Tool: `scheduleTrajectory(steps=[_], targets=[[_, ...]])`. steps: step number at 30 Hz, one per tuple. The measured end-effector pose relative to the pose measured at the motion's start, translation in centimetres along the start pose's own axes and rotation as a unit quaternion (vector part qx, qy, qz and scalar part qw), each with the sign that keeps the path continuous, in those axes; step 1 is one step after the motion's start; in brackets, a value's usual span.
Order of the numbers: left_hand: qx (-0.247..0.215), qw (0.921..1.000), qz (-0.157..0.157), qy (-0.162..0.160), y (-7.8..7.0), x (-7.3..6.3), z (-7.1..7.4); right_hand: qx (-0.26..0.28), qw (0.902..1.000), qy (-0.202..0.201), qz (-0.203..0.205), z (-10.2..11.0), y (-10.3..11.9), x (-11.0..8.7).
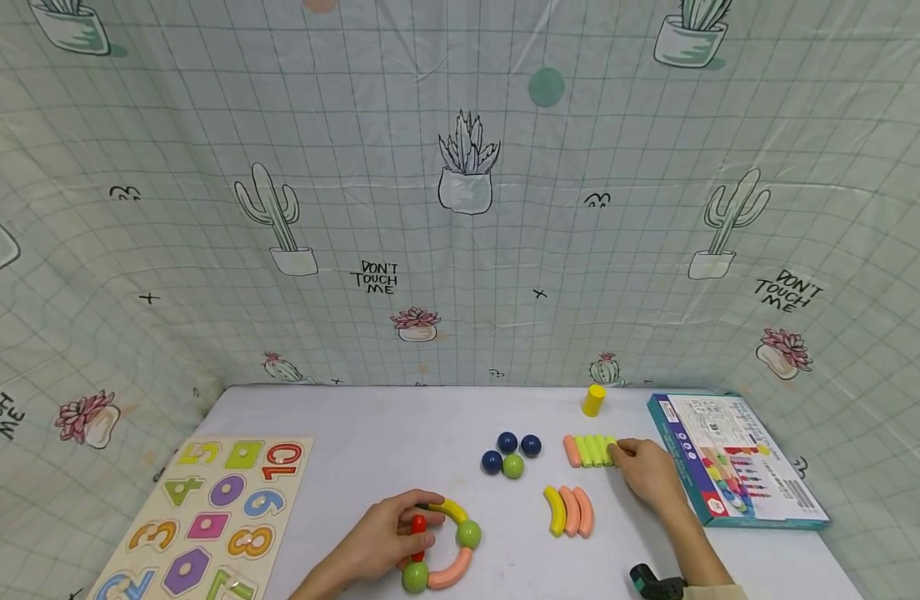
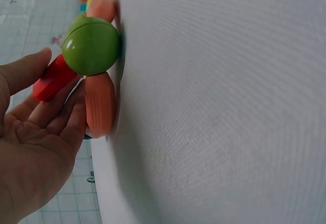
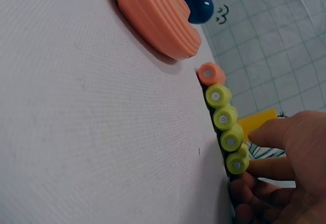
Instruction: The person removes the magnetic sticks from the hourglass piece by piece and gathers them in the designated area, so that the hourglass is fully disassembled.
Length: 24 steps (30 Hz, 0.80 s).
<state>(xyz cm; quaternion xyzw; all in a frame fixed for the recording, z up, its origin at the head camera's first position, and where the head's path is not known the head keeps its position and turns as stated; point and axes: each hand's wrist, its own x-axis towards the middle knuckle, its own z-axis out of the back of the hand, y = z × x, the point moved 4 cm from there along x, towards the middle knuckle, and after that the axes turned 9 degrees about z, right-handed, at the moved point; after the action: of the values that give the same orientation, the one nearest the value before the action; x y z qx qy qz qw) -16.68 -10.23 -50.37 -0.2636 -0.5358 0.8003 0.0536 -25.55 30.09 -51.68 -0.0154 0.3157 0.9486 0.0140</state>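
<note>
My left hand (image 1: pixel 396 533) pinches a red magnetic rod (image 2: pixel 55 76) between thumb and fingers. The rod belongs to a loop on the table, with a green ball (image 1: pixel 415 577), an orange curved rod (image 1: pixel 451 570), a second green ball (image 1: pixel 469 533) and a yellow curved rod (image 1: pixel 451 509). My fingers hide the loop's upper left corner. At the right end of a row of short rods, my right hand (image 1: pixel 647 471) pinches the last yellow-green rod (image 3: pixel 237 162) between thumb and index finger. Several yellow-green rods and one orange rod (image 3: pixel 210 74) lie side by side there.
Three dark blue balls (image 1: pixel 507 442) and a green ball (image 1: pixel 513 466) cluster mid-table. One yellow curved rod (image 1: pixel 555 511) and two orange curved rods (image 1: pixel 577 512) lie nearer. A yellow cylinder (image 1: pixel 593 401) stands at the back. Number puzzle board (image 1: pixel 298 467) left; toy box (image 1: pixel 737 458) right.
</note>
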Motion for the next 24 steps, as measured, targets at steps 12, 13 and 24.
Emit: scheduleTrajectory(steps=[12,13,24], targets=[[-0.016,0.9998,0.013,0.008,0.1,0.0,-0.1,0.002,0.9993,-0.030,0.021,0.2,0.5,-0.2],[-0.016,0.9997,0.018,0.009,0.1,0.0,-0.1,0.001,0.9985,-0.047,0.029,0.3,0.8,-0.4],[0.023,0.9976,-0.001,0.066,-0.1,-0.5,-0.3,0.075,0.9702,0.021,0.230,-4.0,13.0,-5.5]])
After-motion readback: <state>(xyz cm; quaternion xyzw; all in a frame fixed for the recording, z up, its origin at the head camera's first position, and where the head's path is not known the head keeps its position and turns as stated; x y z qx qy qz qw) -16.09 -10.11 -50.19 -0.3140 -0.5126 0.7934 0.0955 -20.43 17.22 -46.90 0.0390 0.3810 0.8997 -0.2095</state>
